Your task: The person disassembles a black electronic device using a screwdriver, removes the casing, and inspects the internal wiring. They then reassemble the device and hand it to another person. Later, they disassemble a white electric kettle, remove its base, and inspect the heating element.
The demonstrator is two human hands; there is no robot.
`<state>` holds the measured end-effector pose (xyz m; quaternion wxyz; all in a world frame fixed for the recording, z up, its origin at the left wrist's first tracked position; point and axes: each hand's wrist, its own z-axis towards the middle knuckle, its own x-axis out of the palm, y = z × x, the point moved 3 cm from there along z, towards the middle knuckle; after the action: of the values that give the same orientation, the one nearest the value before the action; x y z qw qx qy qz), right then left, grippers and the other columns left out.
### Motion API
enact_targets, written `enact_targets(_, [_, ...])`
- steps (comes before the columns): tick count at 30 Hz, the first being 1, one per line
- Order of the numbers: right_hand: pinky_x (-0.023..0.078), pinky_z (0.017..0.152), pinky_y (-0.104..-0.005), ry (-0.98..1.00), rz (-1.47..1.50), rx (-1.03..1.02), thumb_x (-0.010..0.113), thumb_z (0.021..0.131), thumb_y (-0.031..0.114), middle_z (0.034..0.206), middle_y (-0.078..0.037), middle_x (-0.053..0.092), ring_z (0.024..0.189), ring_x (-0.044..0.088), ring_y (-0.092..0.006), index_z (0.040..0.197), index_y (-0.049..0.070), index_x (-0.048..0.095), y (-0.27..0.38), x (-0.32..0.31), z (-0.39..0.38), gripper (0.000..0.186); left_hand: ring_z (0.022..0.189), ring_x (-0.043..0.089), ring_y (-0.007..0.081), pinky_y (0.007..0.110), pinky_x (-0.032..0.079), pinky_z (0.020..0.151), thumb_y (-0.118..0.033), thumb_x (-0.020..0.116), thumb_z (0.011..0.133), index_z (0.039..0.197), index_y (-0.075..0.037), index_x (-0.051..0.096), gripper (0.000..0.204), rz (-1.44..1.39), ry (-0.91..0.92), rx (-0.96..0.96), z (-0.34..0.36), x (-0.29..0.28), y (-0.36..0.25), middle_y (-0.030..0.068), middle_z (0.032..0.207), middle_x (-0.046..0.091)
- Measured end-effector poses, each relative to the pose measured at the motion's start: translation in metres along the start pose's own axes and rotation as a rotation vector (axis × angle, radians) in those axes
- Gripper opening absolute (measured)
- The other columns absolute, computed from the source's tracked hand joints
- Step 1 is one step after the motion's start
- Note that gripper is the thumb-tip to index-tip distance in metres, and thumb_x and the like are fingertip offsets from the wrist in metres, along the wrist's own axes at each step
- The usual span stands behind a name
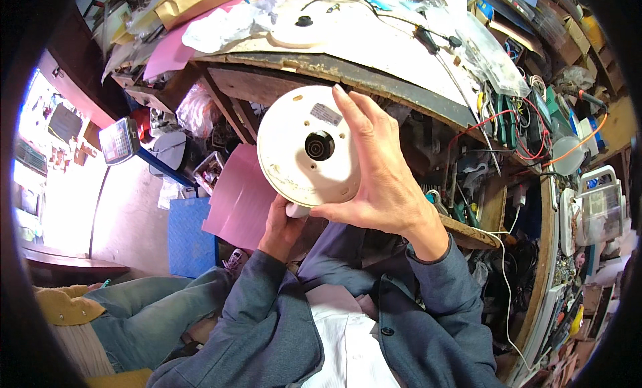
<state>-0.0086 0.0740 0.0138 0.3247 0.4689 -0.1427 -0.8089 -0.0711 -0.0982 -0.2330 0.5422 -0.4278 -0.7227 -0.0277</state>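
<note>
A white electric kettle (281, 140) is held up in front of my chest, its round underside facing me. That underside carries a black round socket in its middle, small screw holes and a grey label. My right hand (381, 164) is curved round the right side of the rim, thumb low and fingers at the top. Below the rim, my left hand (281, 224) grips a white part that looks like the handle; most of its fingers are hidden. On the bench lies the matching white kettle base (294, 35) with a black centre connector.
The wooden workbench (321, 63) crosses ahead, with a screwdriver (426, 39), cables and plastic bags on it. Tools and wires (515, 127) crowd the right side. Pink sheet (241, 194) and a blue box (190, 237) stand left. Another person's legs (160, 311) are at lower left.
</note>
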Motion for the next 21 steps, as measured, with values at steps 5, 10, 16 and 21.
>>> enact_targets(5, [0.03,0.117,-0.0553,0.043,-0.026,-0.025,0.097,0.054,0.04,0.155,-0.028,0.031,0.141,0.034,-0.0472,0.161,0.01,0.027,0.0,0.004,0.0,0.131,0.124,0.064,0.0282,0.045,0.056,0.104,-0.023,0.049,0.105,0.143,-0.003,0.05,0.043,0.009,0.052,0.018,-0.005,0.011,-0.006,0.0149,0.141,0.061])
enact_targets(10, [0.027,0.118,-0.0548,0.075,-0.035,-0.039,0.097,0.052,0.038,0.157,-0.028,0.03,0.144,0.031,-0.0464,0.16,0.01,0.029,-0.005,0.002,-0.001,0.131,0.123,0.064,0.028,0.045,0.056,0.104,-0.024,0.048,0.106,0.144,-0.004,0.049,0.044,-0.001,0.046,-0.001,-0.007,0.015,-0.009,0.0145,0.142,0.06])
enact_targets(16, [0.026,0.12,-0.0554,0.097,-0.021,-0.031,0.097,0.051,0.034,0.159,-0.027,0.027,0.147,0.029,-0.0461,0.16,0.012,0.031,-0.012,0.003,-0.002,0.129,0.123,0.065,0.0273,0.045,0.057,0.103,-0.025,0.048,0.106,0.144,-0.004,0.05,0.044,0.031,-0.03,-0.028,0.004,0.005,-0.006,0.0138,0.14,0.062])
enact_targets(21, [0.026,0.12,-0.0559,0.159,-0.071,-0.018,0.098,0.05,0.03,0.16,-0.028,0.025,0.147,0.029,-0.0475,0.158,0.016,0.037,-0.011,0.0,-0.001,0.124,0.121,0.066,0.0266,0.046,0.057,0.102,-0.025,0.048,0.105,0.145,-0.005,0.05,0.044,0.028,0.006,-0.039,0.005,0.002,-0.009,0.0132,0.138,0.063])
